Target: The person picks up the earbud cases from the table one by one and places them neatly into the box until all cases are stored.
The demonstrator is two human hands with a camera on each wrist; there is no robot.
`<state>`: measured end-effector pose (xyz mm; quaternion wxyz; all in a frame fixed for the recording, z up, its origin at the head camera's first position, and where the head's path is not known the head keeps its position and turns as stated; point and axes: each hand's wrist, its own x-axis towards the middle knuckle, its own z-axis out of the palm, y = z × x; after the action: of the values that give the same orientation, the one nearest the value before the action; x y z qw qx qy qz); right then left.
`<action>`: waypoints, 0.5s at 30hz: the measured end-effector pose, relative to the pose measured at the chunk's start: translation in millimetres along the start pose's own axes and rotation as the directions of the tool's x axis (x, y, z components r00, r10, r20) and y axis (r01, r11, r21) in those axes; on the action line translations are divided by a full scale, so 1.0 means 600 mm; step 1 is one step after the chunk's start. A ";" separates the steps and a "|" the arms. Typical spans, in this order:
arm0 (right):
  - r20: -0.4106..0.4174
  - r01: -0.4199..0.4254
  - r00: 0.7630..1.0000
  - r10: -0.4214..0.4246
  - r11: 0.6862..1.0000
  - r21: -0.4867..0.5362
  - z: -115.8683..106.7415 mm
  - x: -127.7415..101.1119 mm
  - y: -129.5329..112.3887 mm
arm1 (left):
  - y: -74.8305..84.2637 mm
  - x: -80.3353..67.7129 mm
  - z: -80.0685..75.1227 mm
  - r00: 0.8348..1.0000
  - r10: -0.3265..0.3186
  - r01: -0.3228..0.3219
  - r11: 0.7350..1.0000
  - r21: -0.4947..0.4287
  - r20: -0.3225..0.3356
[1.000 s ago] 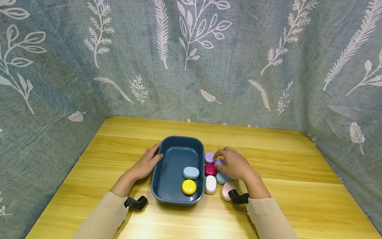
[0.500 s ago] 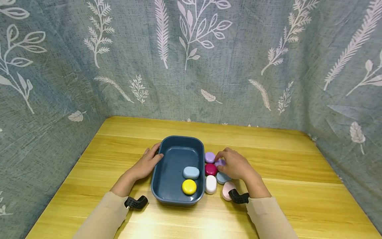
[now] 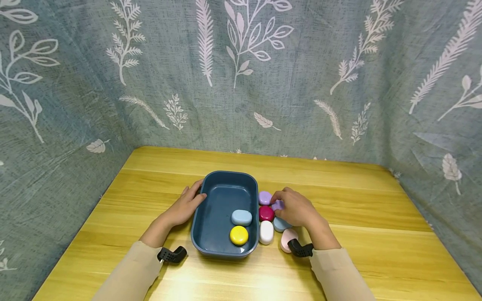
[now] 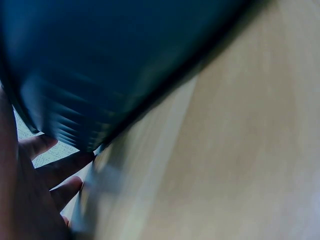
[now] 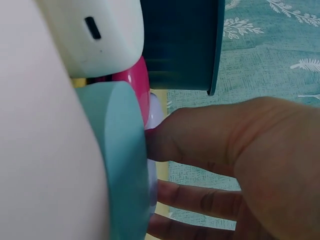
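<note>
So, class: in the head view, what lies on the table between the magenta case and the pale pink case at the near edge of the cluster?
In the head view, the white case lies between the magenta case and the pale pink case, with the light blue case beside it.

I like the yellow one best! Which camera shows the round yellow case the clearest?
The head view: the yellow case lies in plain sight inside the blue tub, beside a light blue case. The left wrist view shows only the tub's blurred outer wall. The right wrist view shows the tub's wall and cases outside it.
</note>
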<state>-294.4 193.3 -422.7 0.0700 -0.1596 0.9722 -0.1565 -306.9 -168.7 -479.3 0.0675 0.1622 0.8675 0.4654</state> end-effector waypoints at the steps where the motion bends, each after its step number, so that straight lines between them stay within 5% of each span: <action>1: 0.000 -0.002 1.000 0.002 1.000 -0.001 0.001 0.001 0.000 | 0.000 0.000 0.000 1.000 -0.003 0.003 1.000 0.000 -0.001; 15: -0.009 -0.057 0.998 0.057 0.998 0.000 0.002 0.002 -0.003 | 0.000 0.000 0.000 1.000 -0.004 0.004 1.000 0.001 0.000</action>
<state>-294.5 191.1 -423.6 0.0699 -0.1309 0.9767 -0.1549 -306.6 -168.6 -479.3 0.0684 0.1604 0.8680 0.4650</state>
